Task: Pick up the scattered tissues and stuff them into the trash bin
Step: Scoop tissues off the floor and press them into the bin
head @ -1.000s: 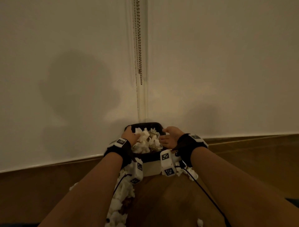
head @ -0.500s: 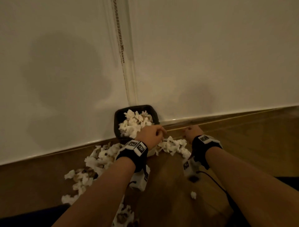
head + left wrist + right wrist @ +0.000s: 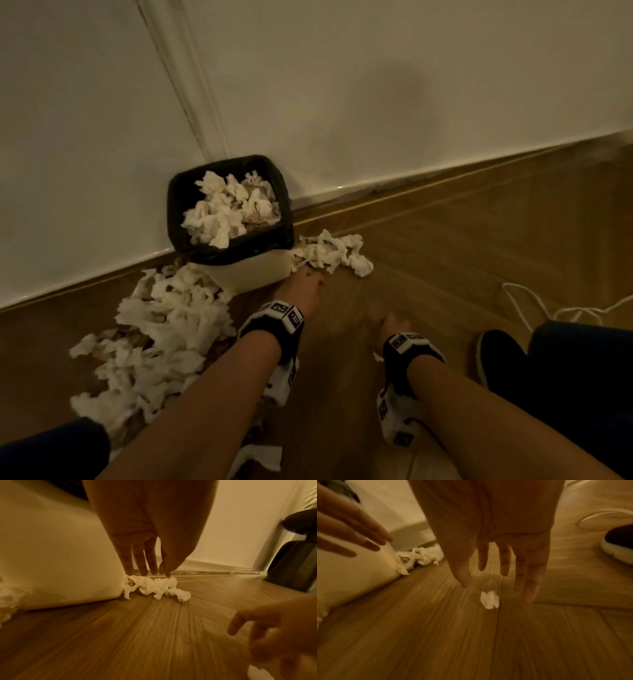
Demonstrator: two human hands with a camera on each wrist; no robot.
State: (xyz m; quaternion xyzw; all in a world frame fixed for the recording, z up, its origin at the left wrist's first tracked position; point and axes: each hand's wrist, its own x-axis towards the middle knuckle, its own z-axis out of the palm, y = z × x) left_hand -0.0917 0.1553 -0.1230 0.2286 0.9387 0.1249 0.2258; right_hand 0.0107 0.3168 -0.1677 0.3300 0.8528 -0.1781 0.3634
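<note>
left hand [image 3: 150, 524] reaching tissues [image 3: 157, 586] — fingers [image 3: 140, 561] straight

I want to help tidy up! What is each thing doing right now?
trash bin: upright, heaped with tissues.
big tissue pile: on the floor, left of the bin.
small tissue clump: on the floor; left hand's fingertips just above.
left hand: open.
right hand: open, above a single tissue wad.
</note>
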